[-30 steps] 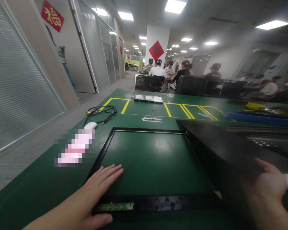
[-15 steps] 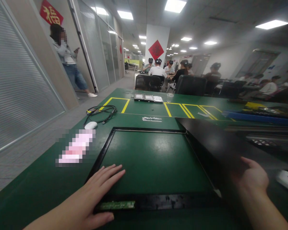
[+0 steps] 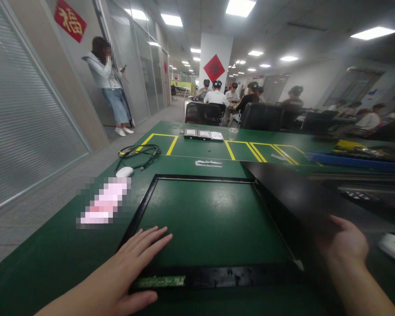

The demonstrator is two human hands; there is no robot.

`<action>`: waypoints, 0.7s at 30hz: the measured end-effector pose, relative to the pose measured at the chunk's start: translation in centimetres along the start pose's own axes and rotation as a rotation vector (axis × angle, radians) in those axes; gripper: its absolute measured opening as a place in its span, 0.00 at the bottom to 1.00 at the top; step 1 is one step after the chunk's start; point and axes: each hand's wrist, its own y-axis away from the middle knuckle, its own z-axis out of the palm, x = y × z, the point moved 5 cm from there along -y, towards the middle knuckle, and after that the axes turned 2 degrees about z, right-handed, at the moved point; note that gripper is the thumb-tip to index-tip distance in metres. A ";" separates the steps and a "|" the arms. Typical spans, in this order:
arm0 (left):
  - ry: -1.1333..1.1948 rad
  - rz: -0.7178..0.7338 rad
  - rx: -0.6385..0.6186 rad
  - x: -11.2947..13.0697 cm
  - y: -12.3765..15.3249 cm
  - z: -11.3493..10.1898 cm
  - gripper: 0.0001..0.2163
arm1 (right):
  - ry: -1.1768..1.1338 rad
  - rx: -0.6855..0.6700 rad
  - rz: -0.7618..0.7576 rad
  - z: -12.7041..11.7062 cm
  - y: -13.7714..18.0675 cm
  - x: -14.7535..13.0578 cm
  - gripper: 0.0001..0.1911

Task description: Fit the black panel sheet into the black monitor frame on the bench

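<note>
Right hand [image 3: 347,241] shifted inward since the first frame; standing person [image 3: 113,90] now fully in view

Frame, black [image 3: 237,277]: one, flat on the green table [image 3: 52,261].
Left hand [image 3: 136,259]: palm down, fingers apart, across the frame's near left corner; probably spread so to steady it.
Panel, dark [image 3: 296,197]: one, tilted, along the frame's right side; whether joined to it, cannot tell.
Right hand: at the panel, thumb outstretched, apparently supporting it; fingertips lost in blur, so cannot tell whether they clamp.
Circuit strip, green [image 3: 163,281]: on the frame's near bar, beside the left thumb.
Mouse, white [image 3: 124,172], and cable, coiled [image 3: 140,156]: beyond the frame, left; seemingly set aside for working room.
</note>
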 end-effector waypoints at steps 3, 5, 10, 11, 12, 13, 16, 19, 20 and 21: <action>-0.016 0.004 -0.005 -0.1 -0.1 0.1 0.37 | 0.005 0.006 -0.006 0.0 0.0 0.0 0.12; -0.027 0.000 -0.016 -0.1 -0.1 0.1 0.37 | 0.005 0.011 -0.003 0.1 0.0 0.1 0.12; -0.040 0.004 -0.033 -0.1 -0.1 -0.1 0.37 | 0.013 0.030 0.013 0.1 0.1 0.0 0.11; -0.034 0.010 -0.027 -0.1 0.0 -0.2 0.37 | 0.013 0.029 0.018 0.1 0.3 -0.1 0.11; -0.027 0.019 -0.024 0.0 0.0 -0.2 0.37 | 0.018 0.022 0.022 0.0 0.4 -0.2 0.12; -0.018 0.024 -0.027 0.1 0.0 -0.3 0.36 | 0.029 0.005 0.027 0.0 0.5 -0.3 0.12; -0.003 0.021 -0.065 0.3 -0.1 -0.4 0.36 | 0.106 -0.055 -0.002 -0.2 0.6 -0.4 0.15; 0.007 -0.004 -0.082 0.7 -0.2 -0.7 0.35 | 0.129 -0.069 -0.011 -0.8 -0.4 -0.1 0.17; 0.009 -0.011 -0.085 0.8 -0.3 -0.8 0.36 | 0.143 -0.091 0.005 -0.9 -1.1 0.1 0.18; 0.011 -0.018 -0.087 0.9 -0.2 -0.9 0.36 | 0.146 -0.109 0.022 -1.1 -1.8 0.4 0.21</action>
